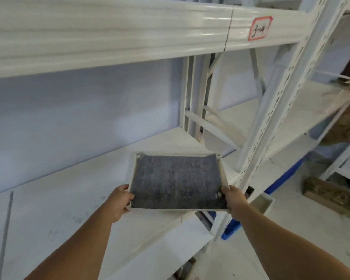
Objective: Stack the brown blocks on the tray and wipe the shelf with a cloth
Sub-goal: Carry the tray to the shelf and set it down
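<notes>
White-rimmed rectangular tray with a dark grey felt-like floor (133, 172) is held at its two near corners. The left hand (119, 201) grips the near-left corner, fingers curled under and thumb over the rim. The right hand (233, 199) grips the near-right corner the same way, its thumb lying on the inner edge. The tray tilts towards the camera, and its far edge reaches over the right end of the white metal shelf board (69, 199); whether it touches the board I cannot tell. Faint grey smudges mark the board near the left forearm. Just right of the tray rises a white perforated upright post (281, 98). Above runs a white ribbed beam (109, 37) bearing a red-bordered handwritten label (260, 28). Below the right hand shows a blue plastic crate (230, 229), and further right a brown rough block (329, 197) lies on the grey floor.
</notes>
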Action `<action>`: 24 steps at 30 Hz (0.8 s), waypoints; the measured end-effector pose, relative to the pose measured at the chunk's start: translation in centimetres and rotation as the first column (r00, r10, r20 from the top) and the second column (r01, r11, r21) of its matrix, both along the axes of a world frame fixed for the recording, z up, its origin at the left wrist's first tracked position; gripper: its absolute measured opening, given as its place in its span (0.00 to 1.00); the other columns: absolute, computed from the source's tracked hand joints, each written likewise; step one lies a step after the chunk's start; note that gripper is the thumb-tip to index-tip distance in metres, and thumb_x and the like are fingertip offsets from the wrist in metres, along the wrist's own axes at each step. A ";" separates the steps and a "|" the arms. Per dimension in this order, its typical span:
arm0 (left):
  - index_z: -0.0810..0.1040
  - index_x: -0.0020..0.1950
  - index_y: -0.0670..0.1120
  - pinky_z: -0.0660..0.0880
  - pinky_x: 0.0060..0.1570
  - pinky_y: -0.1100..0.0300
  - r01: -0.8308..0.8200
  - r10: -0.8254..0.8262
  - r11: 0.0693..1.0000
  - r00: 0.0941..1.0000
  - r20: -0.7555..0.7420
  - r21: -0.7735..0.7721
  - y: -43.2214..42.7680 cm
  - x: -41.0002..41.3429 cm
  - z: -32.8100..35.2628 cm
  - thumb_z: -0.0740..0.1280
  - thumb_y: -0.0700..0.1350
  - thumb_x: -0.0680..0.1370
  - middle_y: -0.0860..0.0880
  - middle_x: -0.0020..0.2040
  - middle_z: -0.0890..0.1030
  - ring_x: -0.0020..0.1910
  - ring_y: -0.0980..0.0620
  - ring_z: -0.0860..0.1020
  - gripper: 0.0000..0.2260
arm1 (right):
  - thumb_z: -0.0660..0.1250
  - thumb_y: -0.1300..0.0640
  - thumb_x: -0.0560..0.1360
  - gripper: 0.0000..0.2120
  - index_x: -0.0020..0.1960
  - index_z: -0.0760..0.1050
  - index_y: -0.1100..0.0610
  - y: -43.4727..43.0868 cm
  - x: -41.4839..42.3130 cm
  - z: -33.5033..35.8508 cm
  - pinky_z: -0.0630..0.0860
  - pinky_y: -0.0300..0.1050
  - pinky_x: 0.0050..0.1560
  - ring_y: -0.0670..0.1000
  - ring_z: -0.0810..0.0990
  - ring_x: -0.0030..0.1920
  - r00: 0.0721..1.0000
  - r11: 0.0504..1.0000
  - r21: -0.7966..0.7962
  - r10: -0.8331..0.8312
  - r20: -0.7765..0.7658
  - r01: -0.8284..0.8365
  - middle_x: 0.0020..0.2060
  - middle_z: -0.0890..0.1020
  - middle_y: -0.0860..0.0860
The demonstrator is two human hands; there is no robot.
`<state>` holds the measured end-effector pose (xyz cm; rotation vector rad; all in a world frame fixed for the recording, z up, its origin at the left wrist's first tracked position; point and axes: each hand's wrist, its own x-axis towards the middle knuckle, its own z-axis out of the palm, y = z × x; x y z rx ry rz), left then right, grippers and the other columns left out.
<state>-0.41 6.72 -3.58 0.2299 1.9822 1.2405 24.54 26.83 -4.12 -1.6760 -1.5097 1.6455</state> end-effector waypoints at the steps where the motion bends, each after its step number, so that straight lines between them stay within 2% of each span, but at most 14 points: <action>1: 0.73 0.58 0.45 0.69 0.39 0.57 -0.004 0.005 1.000 1.000 -0.001 0.018 0.9 0.8 0.0 0.60 0.34 0.78 0.43 0.44 0.75 0.38 0.48 0.70 0.11 | 0.55 0.57 0.80 0.11 0.53 0.73 0.60 0.0 1.2 -0.2 0.73 0.47 0.39 0.53 0.75 0.38 0.999 0.999 -0.009 -0.041 -0.024 0.041 0.39 0.77 0.56; 3: 0.74 0.56 0.45 0.70 0.44 0.54 -0.026 0.027 0.999 0.999 -0.042 0.026 2.7 2.4 0.2 0.62 0.39 0.79 0.44 0.38 0.72 0.36 0.50 0.70 0.06 | 0.58 0.54 0.80 0.11 0.54 0.74 0.60 0.2 3.5 -0.7 0.73 0.47 0.42 0.53 0.75 0.38 0.990 0.992 -0.040 -0.122 -0.070 0.120 0.38 0.77 0.55; 5: 0.75 0.58 0.42 0.71 0.48 0.52 -0.017 0.019 1.000 0.996 -0.086 0.026 4.7 3.8 0.2 0.62 0.41 0.79 0.42 0.40 0.73 0.40 0.46 0.72 0.08 | 0.61 0.53 0.78 0.12 0.51 0.75 0.62 0.6 5.8 -0.5 0.73 0.48 0.44 0.53 0.76 0.38 0.977 0.982 -0.058 -0.184 -0.105 0.178 0.39 0.78 0.56; 8: 0.76 0.61 0.38 0.70 0.46 0.52 0.045 -0.041 0.999 0.981 -0.191 0.017 7.3 6.6 0.0 0.61 0.38 0.79 0.40 0.48 0.75 0.46 0.42 0.73 0.12 | 0.63 0.56 0.77 0.08 0.45 0.76 0.61 1.6 9.3 -0.6 0.73 0.46 0.38 0.54 0.76 0.36 0.965 0.972 -0.042 -0.236 -0.118 0.233 0.36 0.78 0.56; 11: 0.77 0.59 0.35 0.69 0.44 0.53 0.097 -0.097 0.995 0.950 -0.297 -0.015 8.6 10.5 -0.7 0.60 0.35 0.78 0.39 0.47 0.78 0.44 0.41 0.75 0.12 | 0.64 0.56 0.76 0.08 0.49 0.78 0.60 2.5 13.6 -1.1 0.73 0.46 0.39 0.55 0.76 0.37 0.951 0.959 -0.040 -0.284 -0.123 0.281 0.36 0.79 0.56; 15: 0.79 0.55 0.34 0.70 0.44 0.54 0.161 -0.159 0.987 0.948 -0.274 -0.015 10.2 16.6 -1.7 0.60 0.34 0.77 0.39 0.45 0.79 0.44 0.41 0.77 0.11 | 0.62 0.56 0.78 0.07 0.44 0.77 0.55 2.8 20.2 -1.5 0.70 0.42 0.34 0.52 0.75 0.35 0.939 0.947 -0.009 -0.320 -0.123 0.321 0.35 0.79 0.55; 19: 0.79 0.55 0.37 0.74 0.45 0.50 0.257 -0.249 0.966 0.911 -0.327 -0.020 13.7 23.9 -0.9 0.60 0.35 0.77 0.38 0.47 0.81 0.46 0.39 0.78 0.11 | 0.61 0.57 0.77 0.14 0.34 0.73 0.56 3.6 28.6 -1.8 0.67 0.41 0.29 0.52 0.72 0.28 0.916 0.926 -0.004 -0.375 -0.145 0.378 0.32 0.77 0.57; 24: 0.78 0.59 0.39 0.74 0.50 0.48 0.348 -0.328 0.937 0.845 -0.424 -0.031 18.4 34.2 0.5 0.60 0.38 0.78 0.36 0.52 0.80 0.48 0.39 0.77 0.12 | 0.59 0.61 0.79 0.20 0.28 0.69 0.60 3.5 39.3 -1.2 0.61 0.36 0.23 0.47 0.66 0.16 0.842 0.860 0.003 -0.499 -0.205 0.510 0.16 0.72 0.50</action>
